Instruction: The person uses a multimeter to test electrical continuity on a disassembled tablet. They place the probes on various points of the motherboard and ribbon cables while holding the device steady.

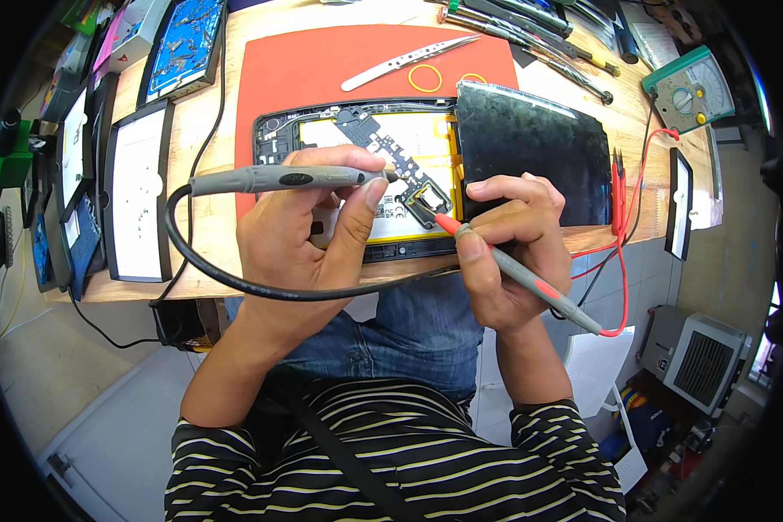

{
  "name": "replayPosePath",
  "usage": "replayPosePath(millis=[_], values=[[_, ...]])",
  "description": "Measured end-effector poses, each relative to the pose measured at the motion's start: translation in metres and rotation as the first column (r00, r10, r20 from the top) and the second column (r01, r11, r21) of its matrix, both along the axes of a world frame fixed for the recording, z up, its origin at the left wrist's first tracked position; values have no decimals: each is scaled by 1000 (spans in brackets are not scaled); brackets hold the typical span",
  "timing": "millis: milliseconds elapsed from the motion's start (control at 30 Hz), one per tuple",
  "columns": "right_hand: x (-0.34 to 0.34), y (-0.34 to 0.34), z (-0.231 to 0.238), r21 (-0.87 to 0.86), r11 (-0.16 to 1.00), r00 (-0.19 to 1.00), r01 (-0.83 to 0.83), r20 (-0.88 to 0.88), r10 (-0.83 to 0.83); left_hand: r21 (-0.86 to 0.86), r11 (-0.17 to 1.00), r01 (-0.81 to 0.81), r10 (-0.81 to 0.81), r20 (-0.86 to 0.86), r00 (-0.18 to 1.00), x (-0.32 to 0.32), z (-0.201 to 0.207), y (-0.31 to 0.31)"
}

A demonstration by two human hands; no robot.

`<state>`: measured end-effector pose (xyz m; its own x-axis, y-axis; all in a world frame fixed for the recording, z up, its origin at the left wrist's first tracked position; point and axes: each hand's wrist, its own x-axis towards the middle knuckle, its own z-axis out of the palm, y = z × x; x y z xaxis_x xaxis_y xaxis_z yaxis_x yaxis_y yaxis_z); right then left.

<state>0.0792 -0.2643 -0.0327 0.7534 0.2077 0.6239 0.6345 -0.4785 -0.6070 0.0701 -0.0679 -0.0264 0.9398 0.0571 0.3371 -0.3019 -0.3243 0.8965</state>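
Wooden workbench (296, 19) fills the upper half of the view, with a red-orange mat (304, 65) spread over its middle. On the mat, near the bench's front edge, lies an opened tablet (409, 252), its insides facing up. A glossy black screen panel (531, 139) sits right beside it, to the right, its far edge reaching past the mat. A shallow white tray (139, 191) with a black rim stands left of the mat.

Both hands work over the tablet, apart from one another. Left hand (300, 235) pinches a grey test probe (270, 178) between thumb and fingers, held almost level, tip to the right; its black cable loops back across the wrist. Right hand (518, 235) grips a red-tipped probe (531, 278) like a pen, slanting up and left.

Analog multimeter (689, 91), green-cased, at the bench's right end, a red lead by it. Slim metal tweezers (409, 63) lie slantwise on the mat, beyond the tablet.

Dark circuit board (413, 170) runs diagonally inside the tablet. Left tip is over its middle, right tip near its lower end; contact cannot be told for either.

Smallest: a yellow rubber band (411, 78), just below the tweezers.
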Motion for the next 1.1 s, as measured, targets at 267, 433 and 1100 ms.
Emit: replayPosePath(millis=[267,433,1100], values=[[0,0,0,-18,1000,1000,8,2,-8,2,1000,3,-2,-31,1000,-1,1,1],[-1,-1,0,-22,1000,1000,2,-3,-2,27,1000,2,-2,-14,1000,0,2,2],[3,3,-3,-70,997,999,39,26,-37,35,999,11,-11,-9,1000,1,3,2]])
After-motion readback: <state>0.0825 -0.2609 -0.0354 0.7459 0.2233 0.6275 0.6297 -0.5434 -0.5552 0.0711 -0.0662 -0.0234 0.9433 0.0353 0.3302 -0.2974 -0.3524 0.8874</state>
